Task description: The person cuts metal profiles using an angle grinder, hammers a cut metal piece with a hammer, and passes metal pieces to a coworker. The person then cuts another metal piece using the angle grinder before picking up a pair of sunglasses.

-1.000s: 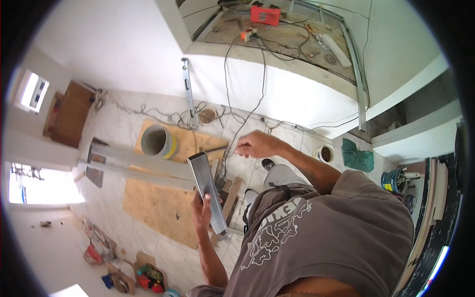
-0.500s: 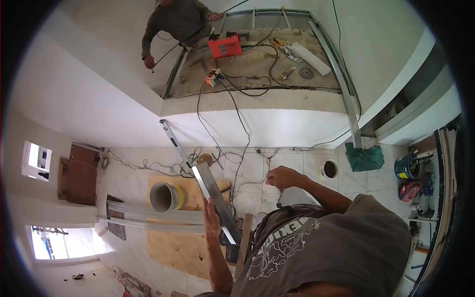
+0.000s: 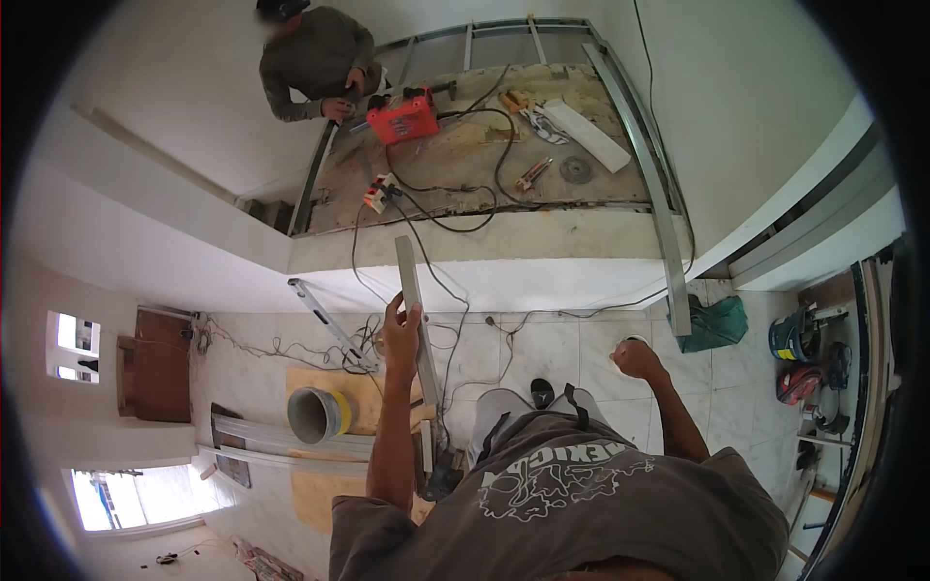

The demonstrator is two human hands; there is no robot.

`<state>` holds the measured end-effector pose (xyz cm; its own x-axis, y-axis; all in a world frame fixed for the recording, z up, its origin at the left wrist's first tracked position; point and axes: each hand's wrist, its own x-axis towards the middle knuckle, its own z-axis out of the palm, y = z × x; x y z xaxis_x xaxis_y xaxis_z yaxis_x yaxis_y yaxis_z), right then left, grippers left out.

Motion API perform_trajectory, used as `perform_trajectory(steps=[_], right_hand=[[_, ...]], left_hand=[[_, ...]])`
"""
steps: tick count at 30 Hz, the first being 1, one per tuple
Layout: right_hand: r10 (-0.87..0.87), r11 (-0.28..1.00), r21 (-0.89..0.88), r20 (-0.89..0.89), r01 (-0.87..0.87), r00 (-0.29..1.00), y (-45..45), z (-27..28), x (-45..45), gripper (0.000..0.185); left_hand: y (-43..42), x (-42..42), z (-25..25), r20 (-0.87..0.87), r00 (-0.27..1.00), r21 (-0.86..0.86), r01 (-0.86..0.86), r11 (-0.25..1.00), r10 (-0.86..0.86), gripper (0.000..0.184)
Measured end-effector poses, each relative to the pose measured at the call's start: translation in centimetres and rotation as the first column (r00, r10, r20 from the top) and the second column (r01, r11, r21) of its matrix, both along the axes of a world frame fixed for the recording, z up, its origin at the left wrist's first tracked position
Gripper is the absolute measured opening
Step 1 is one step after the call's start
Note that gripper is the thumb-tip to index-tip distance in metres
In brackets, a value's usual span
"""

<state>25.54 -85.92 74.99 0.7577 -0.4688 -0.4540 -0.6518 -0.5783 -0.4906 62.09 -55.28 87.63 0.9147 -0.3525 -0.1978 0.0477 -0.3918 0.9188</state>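
My left hand [image 3: 401,334] is wrapped round a grey metal profile [image 3: 409,276], which it holds up at a tilt in front of the low white wall. My right hand [image 3: 636,358] is closed in a fist over the floor at the right; whatever is in it, if anything, is hidden. Behind that fist, a small white bucket [image 3: 630,341] is mostly covered. To the left of the profile, a spirit level [image 3: 329,321] leans against the low wall.
A co-worker [image 3: 315,63] stands behind the raised platform [image 3: 538,232]. On it lie a red tool case [image 3: 403,118], a power strip [image 3: 379,194], cables and a disc [image 3: 576,170]. A grey bucket [image 3: 315,416], long metal profiles [image 3: 291,433] and a green cloth [image 3: 712,322] are on the floor.
My left hand has raised the profile forward, away from the spirit level. My right fist has moved right, in front of the small bucket. The co-worker's hands have come together.
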Motion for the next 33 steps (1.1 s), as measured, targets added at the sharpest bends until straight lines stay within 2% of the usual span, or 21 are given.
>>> perform_trajectory(steps=[2,4,8,10,11,13,14,17,19,20,22,23,25,30,33], right_hand=[[-0.024,1.0,0.02,-0.008,0.024,1.0,-0.9,-2.4,-3.0,0.034],[-0.176,0.982,0.066,-0.046,0.179,0.983,-0.3,-3.2,-5.6,0.033],[-0.375,0.909,0.151,-0.118,0.389,0.92,2.0,-6.3,-10.9,0.034],[-0.493,0.801,0.23,-0.271,0.553,0.827,3.3,-5.5,-12.1,0.034],[-0.54,0.766,0.228,-0.281,0.601,0.794,4.1,-6.2,-12.9,0.033],[-0.634,0.597,0.316,-0.378,0.738,0.675,5.6,-5.1,-12.9,0.03],[-0.668,0.518,0.348,-0.406,0.782,0.623,6.2,-5.8,-13.2,0.028],[-0.769,0.258,0.417,-0.458,0.871,0.447,8.6,-7.9,-14.0,0.024],[-0.764,0.202,0.392,-0.511,0.897,0.395,9.2,-5.2,-11.9,0.021],[-0.751,0.275,0.358,-0.5,0.892,0.432,9.6,-4.5,-11.1,0.021],[-0.723,0.417,0.43,-0.377,0.801,0.579,10.5,-6.7,-12.1,0.022],[-0.721,0.443,0.447,-0.336,0.777,0.605,10.5,-7.5,-12.3,0.022],[-0.715,0.49,0.443,-0.29,0.751,0.637,10.4,-8.4,-12.1,0.022],[-0.811,0.417,0.488,-0.18,0.767,0.556,10.7,-8.6,-10.0,0.023],[-0.824,0.417,0.471,-0.165,0.778,0.542,10.8,-9.4,-9.2,0.021]], left_hand=[[-2.8,2.1,-0.2,-0.022,1.0,-0.03,0.01,0.999,-0.011,0.055],[-5.6,4.2,-1.0,-0.004,1.0,-0.1,0.011,0.995,-0.012,0.055],[-11.1,8.8,-2.5,0.084,0.996,-0.073,0.044,0.996,-0.038,0.062],[-14.0,11.4,-3.8,0.093,0.993,-0.116,0.08,0.99,-0.069,0.068],[-15.8,13.0,-5.1,0.133,0.989,-0.141,0.088,0.986,-0.069,0.07],[-18.4,15.8,-6.9,0.205,0.977,-0.18,0.101,0.978,-0.063,0.074],[-19.8,16.7,-7.1,0.157,0.986,-0.23,0.089,0.969,-0.054,0.074],[-23.2,20.3,-7.8,0.225,0.974,-0.211,0.083,0.974,-0.034,0.075],[-25.2,22.6,-6.5,0.232,0.973,-0.199,0.067,0.978,-0.019,0.07],[-26.0,23.7,-5.8,0.234,0.972,-0.19,0.059,0.98,-0.013,0.067],[-27.8,27.4,-6.0,0.338,0.941,-0.115,0.071,0.991,-0.028,0.048],[-28.6,29.1,-6.1,0.389,0.92,-0.077,0.075,0.994,-0.039,0.04],[-29.7,30.8,-4.1,0.356,0.933,-0.055,0.07,0.996,-0.046,0.044],[-33.1,34.6,-3.4,0.4,0.916,-0.126,0.044,0.991,0.01,0.044],[-35.2,36.9,-3.2,0.385,0.922,-0.126,0.012,0.992,0.038,0.047]])
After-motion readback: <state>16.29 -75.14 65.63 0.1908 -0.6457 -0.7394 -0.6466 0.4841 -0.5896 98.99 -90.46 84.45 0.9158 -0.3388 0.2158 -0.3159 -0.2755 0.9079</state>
